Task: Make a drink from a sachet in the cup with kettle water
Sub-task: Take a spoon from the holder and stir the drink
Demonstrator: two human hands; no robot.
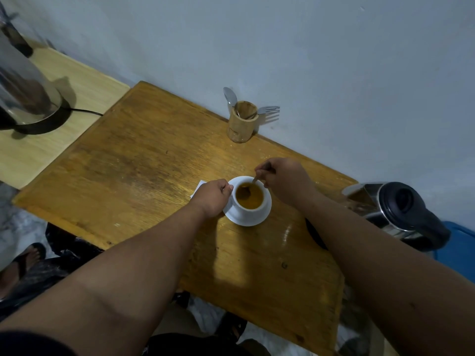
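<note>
A white cup (248, 210) full of brown-orange drink stands on a white saucer (267, 211) on the wooden table (144, 176). My left hand (212, 197) is closed on the cup's left side, where its handle is hidden. My right hand (285, 179) pinches the handle of a small spoon (250, 186), whose bowl sits in the drink. A white sachet (198, 188) peeks out from behind my left hand. A steel kettle (395, 214) with a black lid and handle stands at the table's right edge.
A bamboo holder (241, 123) with a spoon and a fork stands by the wall. A second steel kettle (23, 93) on a black base sits on the pale side table at the left. A blue box (457, 250) lies at the right; a sandalled foot is at lower left.
</note>
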